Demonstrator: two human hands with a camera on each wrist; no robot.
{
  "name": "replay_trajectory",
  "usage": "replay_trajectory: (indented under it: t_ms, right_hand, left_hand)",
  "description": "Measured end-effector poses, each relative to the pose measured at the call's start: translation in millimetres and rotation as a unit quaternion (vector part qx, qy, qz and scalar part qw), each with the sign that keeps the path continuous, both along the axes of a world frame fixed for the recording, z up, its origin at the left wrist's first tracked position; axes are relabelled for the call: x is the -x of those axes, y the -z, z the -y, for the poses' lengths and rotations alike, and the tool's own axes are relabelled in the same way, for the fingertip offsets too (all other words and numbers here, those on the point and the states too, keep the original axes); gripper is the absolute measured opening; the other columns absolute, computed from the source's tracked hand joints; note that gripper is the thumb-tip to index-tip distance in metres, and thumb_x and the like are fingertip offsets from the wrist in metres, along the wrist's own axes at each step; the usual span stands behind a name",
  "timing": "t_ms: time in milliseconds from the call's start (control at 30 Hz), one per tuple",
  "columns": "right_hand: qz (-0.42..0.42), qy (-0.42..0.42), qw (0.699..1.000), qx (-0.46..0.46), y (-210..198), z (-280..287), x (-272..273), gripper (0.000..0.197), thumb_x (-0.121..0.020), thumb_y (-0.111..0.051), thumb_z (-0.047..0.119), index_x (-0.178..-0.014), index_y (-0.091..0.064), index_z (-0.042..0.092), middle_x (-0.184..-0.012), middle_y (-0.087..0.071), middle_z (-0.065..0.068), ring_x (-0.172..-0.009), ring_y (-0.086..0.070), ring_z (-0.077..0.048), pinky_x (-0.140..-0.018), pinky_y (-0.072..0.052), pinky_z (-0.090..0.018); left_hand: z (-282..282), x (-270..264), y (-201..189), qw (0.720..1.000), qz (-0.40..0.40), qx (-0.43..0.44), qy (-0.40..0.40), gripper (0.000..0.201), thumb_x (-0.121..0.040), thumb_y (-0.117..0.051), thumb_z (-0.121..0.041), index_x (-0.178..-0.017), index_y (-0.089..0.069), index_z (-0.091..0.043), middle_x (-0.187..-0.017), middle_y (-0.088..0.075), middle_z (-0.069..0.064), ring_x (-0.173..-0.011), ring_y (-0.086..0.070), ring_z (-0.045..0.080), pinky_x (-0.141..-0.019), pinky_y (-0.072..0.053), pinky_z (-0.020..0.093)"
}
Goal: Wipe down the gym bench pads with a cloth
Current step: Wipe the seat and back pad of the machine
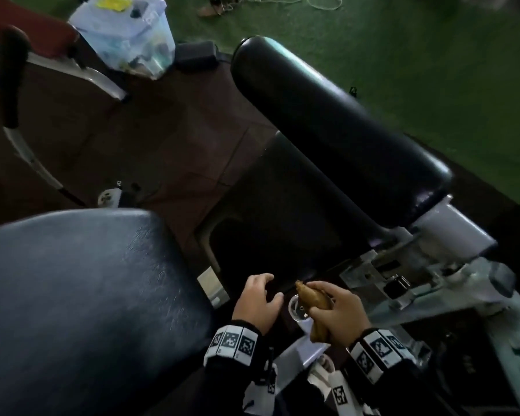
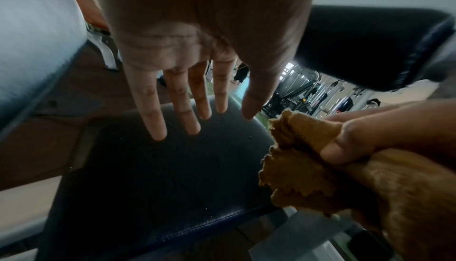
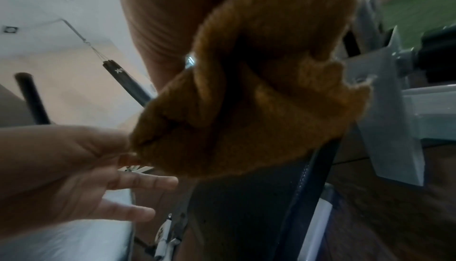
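A bunched tan cloth (image 1: 308,300) is gripped in my right hand (image 1: 332,313), low in the head view above the machine's metal frame. In the left wrist view the cloth (image 2: 308,167) has the right thumb pressed over it; in the right wrist view the cloth (image 3: 246,97) fills the middle. My left hand (image 1: 260,298) hovers beside it with fingers (image 2: 182,105) spread straight, holding nothing, over the small black seat pad (image 2: 160,177). A long black pad (image 1: 336,130) runs up and right. A large dark blue pad (image 1: 81,295) lies at lower left.
Grey metal brackets and a pivot (image 1: 418,271) sit right of my hands. A clear plastic bag of items (image 1: 126,34) and a black adapter (image 1: 195,55) lie on the brown floor at the top. Green turf (image 1: 433,55) covers the upper right. A curved metal bar (image 1: 21,136) stands left.
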State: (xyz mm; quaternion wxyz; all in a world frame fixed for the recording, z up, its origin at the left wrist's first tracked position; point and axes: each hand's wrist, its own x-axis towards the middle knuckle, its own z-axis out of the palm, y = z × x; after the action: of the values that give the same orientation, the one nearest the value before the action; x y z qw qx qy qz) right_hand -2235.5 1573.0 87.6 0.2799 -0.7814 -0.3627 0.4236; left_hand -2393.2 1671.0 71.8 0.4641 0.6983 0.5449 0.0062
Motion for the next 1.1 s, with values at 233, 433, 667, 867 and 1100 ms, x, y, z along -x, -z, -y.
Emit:
replay_trajectory:
  t_ms: [233,433,667,867,1100]
  right_hand:
    - [0.086,0.041,0.995,-0.014,78,-67,-16,0.052,-0.066,-0.074,0.004,-0.115,-0.066,0.019,-0.103,-0.065,0.002,-0.093,-0.060,-0.011,-0.084,-0.040,-0.015]
    - [0.215,0.031,0.973,-0.072,128,-93,-27,0.057,-0.066,-0.075,0.001,-0.121,-0.062,0.011,-0.113,-0.059,-0.008,-0.107,-0.053,-0.023,-0.095,-0.029,-0.012]
    - [0.377,-0.119,0.918,0.030,172,-75,-25,0.062,-0.087,-0.043,0.029,-0.147,-0.027,0.025,-0.157,-0.012,-0.001,-0.145,-0.002,-0.020,-0.117,0.002,-0.048]
    - [0.432,-0.143,0.886,0.087,194,-69,-24,0.054,-0.095,-0.017,0.045,-0.148,-0.007,0.040,-0.158,0.006,0.007,-0.145,0.009,-0.016,-0.116,0.005,-0.044]
    - [0.468,-0.076,0.879,0.042,207,-128,-13,0.054,-0.097,-0.029,0.041,-0.149,-0.015,0.036,-0.159,-0.002,-0.001,-0.145,0.007,-0.021,-0.116,0.007,-0.045]
  left_hand:
    - [-73,-40,100,0.998,-0.057,0.007,0.037,0.051,-0.091,-0.056,-0.025,-0.139,-0.040,-0.020,-0.145,-0.034,0.000,-0.128,-0.043,0.019,-0.104,-0.038,0.030]
    - [-101,-41,153,0.989,-0.136,-0.036,0.050,0.065,-0.092,-0.053,-0.031,-0.149,-0.023,-0.026,-0.158,-0.013,-0.001,-0.142,-0.020,0.020,-0.107,-0.036,0.044]
    - [-99,-15,191,0.976,-0.205,-0.023,0.065,0.084,-0.088,-0.045,-0.061,-0.148,0.009,-0.041,-0.157,0.023,-0.006,-0.145,0.017,0.025,-0.111,-0.013,0.064]
    - [-96,-9,207,0.982,-0.168,0.004,0.081,0.086,-0.089,-0.042,-0.063,-0.141,0.024,-0.045,-0.149,0.039,-0.009,-0.141,0.028,0.028,-0.109,-0.009,0.068]
    - [-95,-5,213,0.986,-0.142,0.008,0.081,0.087,-0.088,-0.042,-0.064,-0.132,0.031,-0.049,-0.148,0.041,-0.011,-0.140,0.030,0.028,-0.108,-0.005,0.069]
